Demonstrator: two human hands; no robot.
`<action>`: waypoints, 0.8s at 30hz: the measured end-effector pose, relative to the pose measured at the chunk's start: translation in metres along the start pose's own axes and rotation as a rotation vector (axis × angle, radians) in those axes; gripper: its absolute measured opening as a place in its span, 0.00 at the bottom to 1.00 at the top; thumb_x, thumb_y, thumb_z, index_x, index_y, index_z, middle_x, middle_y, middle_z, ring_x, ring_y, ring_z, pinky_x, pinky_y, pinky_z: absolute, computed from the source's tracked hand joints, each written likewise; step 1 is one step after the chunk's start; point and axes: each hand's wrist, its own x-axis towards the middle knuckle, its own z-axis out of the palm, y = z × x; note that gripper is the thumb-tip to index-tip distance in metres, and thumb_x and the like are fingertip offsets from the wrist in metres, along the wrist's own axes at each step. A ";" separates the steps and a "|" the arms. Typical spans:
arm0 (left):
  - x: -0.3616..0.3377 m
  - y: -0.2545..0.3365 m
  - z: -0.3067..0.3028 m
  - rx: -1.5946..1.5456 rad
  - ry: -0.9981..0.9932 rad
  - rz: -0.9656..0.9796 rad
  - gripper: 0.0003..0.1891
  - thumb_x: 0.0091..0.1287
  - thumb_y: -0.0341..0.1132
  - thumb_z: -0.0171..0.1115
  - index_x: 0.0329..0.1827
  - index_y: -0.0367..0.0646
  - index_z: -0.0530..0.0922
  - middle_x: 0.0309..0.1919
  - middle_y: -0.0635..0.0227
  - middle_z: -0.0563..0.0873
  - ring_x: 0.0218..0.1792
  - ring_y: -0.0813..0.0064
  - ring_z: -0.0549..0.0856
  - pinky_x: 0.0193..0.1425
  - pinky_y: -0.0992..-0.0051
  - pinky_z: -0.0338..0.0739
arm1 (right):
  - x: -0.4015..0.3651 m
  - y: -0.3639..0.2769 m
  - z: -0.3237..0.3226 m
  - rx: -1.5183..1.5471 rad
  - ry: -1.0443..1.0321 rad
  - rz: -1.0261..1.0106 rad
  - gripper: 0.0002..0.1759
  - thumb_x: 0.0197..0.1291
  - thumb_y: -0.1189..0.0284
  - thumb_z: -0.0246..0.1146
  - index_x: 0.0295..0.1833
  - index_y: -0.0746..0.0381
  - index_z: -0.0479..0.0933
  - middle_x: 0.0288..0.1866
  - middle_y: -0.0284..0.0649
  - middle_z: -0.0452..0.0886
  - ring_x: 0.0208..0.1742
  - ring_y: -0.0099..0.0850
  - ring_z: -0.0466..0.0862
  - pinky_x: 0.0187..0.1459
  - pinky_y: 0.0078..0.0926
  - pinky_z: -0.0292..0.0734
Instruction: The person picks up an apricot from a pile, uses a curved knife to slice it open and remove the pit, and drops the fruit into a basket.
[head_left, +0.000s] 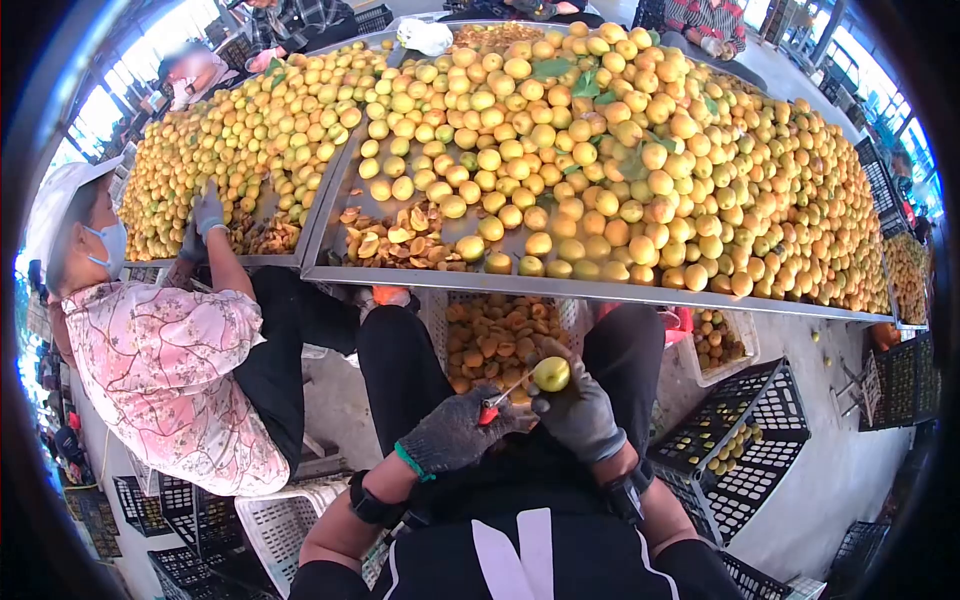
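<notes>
I sit before a metal table (600, 288) heaped with yellow apricots (600, 150). My left hand (455, 435), in a dark grey glove, grips a small knife (500, 395) with a red handle. The blade touches a yellow-green apricot (551, 374) held in my gloved right hand (580, 412). Both hands are over my lap, just above a white crate of cut apricot halves (490, 335) standing between my knees.
Cut pieces and pits (400, 240) lie on the table's near edge. A co-worker in a pink floral shirt (160, 380) sits at my left, gloved hand (208, 212) on the fruit. Black crates (740, 450) and a white crate with fruit (720, 340) stand at my right.
</notes>
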 end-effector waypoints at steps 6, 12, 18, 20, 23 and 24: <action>-0.001 0.004 0.008 0.214 0.091 0.063 0.19 0.65 0.43 0.66 0.50 0.36 0.77 0.33 0.48 0.85 0.37 0.48 0.85 0.41 0.61 0.79 | -0.018 0.000 0.027 -0.189 -0.183 -0.066 0.35 0.67 0.58 0.60 0.74 0.58 0.58 0.63 0.45 0.73 0.55 0.36 0.78 0.55 0.32 0.74; -0.006 0.012 0.007 0.214 0.049 0.064 0.20 0.65 0.43 0.65 0.51 0.36 0.77 0.37 0.47 0.85 0.40 0.47 0.85 0.42 0.60 0.79 | -0.023 -0.005 0.023 -0.421 -0.301 -0.101 0.38 0.63 0.64 0.67 0.74 0.58 0.57 0.67 0.43 0.69 0.66 0.36 0.73 0.64 0.34 0.72; -0.011 0.012 0.010 0.145 -0.003 0.002 0.21 0.65 0.43 0.65 0.56 0.39 0.76 0.38 0.47 0.86 0.40 0.47 0.85 0.43 0.60 0.79 | -0.025 -0.004 0.027 -0.427 -0.312 -0.065 0.39 0.62 0.64 0.67 0.74 0.60 0.56 0.66 0.44 0.70 0.67 0.37 0.72 0.67 0.36 0.70; -0.012 0.006 0.012 0.245 0.030 0.120 0.26 0.67 0.48 0.60 0.64 0.44 0.73 0.35 0.48 0.86 0.38 0.49 0.86 0.41 0.55 0.80 | -0.025 -0.005 0.026 -0.399 -0.315 -0.042 0.39 0.62 0.64 0.67 0.73 0.61 0.56 0.65 0.44 0.70 0.67 0.38 0.72 0.67 0.37 0.68; -0.017 0.007 0.012 0.344 0.021 0.073 0.25 0.67 0.47 0.59 0.64 0.44 0.73 0.36 0.48 0.85 0.37 0.49 0.86 0.40 0.55 0.79 | -0.025 -0.009 0.030 -0.443 -0.366 -0.020 0.37 0.63 0.65 0.66 0.73 0.62 0.57 0.65 0.44 0.71 0.67 0.38 0.72 0.69 0.37 0.66; -0.019 0.007 0.012 0.344 0.023 0.070 0.25 0.67 0.47 0.59 0.64 0.44 0.73 0.36 0.48 0.85 0.37 0.49 0.86 0.40 0.55 0.79 | -0.027 -0.009 0.031 -0.452 -0.366 -0.007 0.37 0.63 0.65 0.66 0.73 0.62 0.58 0.65 0.45 0.71 0.67 0.38 0.72 0.69 0.37 0.65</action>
